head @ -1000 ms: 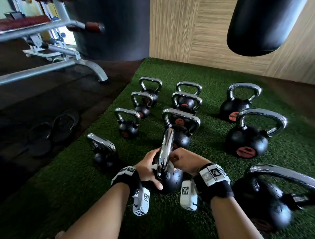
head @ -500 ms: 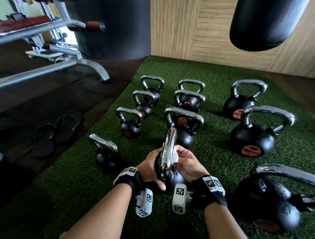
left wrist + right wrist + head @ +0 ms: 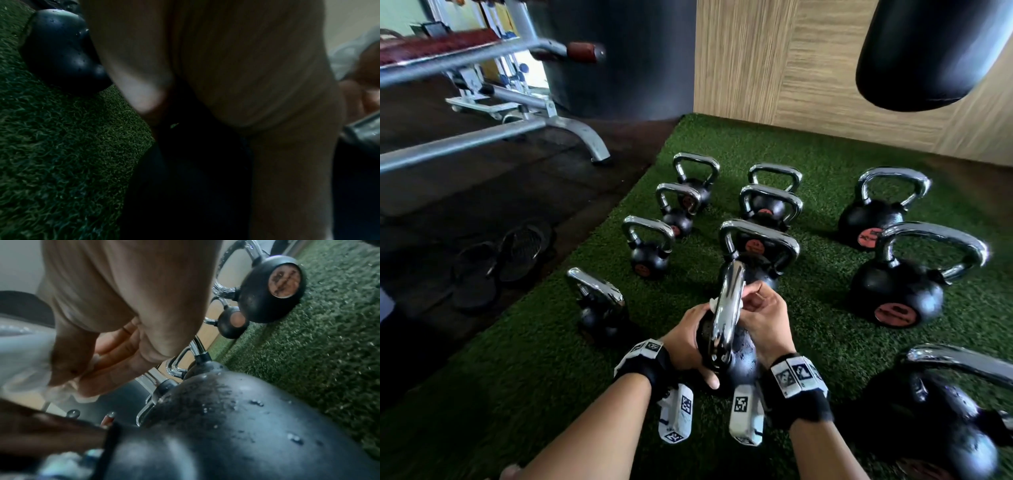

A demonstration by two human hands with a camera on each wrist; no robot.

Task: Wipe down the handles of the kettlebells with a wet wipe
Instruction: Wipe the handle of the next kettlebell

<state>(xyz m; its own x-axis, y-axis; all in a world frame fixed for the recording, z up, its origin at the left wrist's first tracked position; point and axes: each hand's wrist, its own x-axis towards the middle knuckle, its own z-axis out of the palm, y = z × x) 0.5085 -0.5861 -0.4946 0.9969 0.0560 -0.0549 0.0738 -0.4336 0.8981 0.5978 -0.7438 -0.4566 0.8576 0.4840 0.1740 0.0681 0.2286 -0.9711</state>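
A black kettlebell (image 3: 738,365) with a chrome handle (image 3: 727,308) stands on the green turf (image 3: 534,377) in front of me. My left hand (image 3: 688,344) grips the ball from the left, thumb round its near side; in the left wrist view the palm (image 3: 226,65) fills the frame against the dark ball (image 3: 185,186). My right hand (image 3: 760,315) presses a white wet wipe (image 3: 713,303) to the handle's right side. In the right wrist view the wipe (image 3: 22,356) is bunched under the curled fingers (image 3: 115,356), above the wet ball (image 3: 236,426).
Several other kettlebells stand on the turf: small ones behind and to the left (image 3: 599,308), big ones at right (image 3: 897,291) and near right (image 3: 941,428). Sandals (image 3: 500,260) lie on the dark floor at left. A bench frame (image 3: 517,133) and a hanging punching bag (image 3: 928,51) stand beyond.
My right hand has turned and moved slightly up the handle's right side with the wipe. My left hand keeps its hold on the ball.
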